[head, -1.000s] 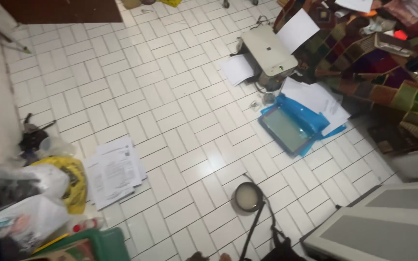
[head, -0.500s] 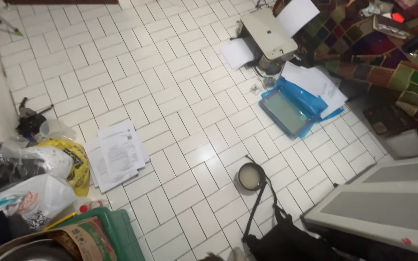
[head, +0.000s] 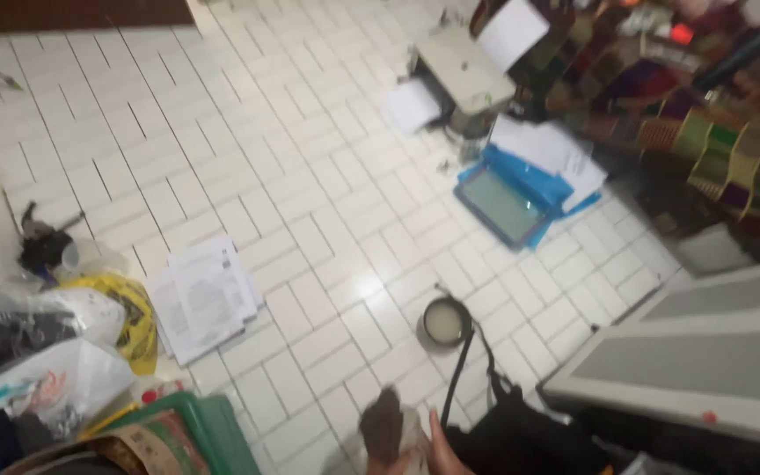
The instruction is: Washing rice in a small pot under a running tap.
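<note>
by the left wall a heap of bags lies on the tiled floor [head: 310, 176]: a yellow plastic bag [head: 134, 308], a white one with coloured print [head: 46, 387], a dark one [head: 2, 330]. at the bottom edge, a green crate [head: 213, 427] holds a printed cardboard pack [head: 138, 449]. printed sheets [head: 204, 295] lie just beside the yellow bag.

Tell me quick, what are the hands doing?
Left hand: not in view.
Right hand: at the bottom edge, seems to grip a blurry dark object; cannot tell for sure.

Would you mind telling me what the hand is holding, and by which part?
A hand grips a blurry pale wad around its lower end; which hand cannot be told.
</note>
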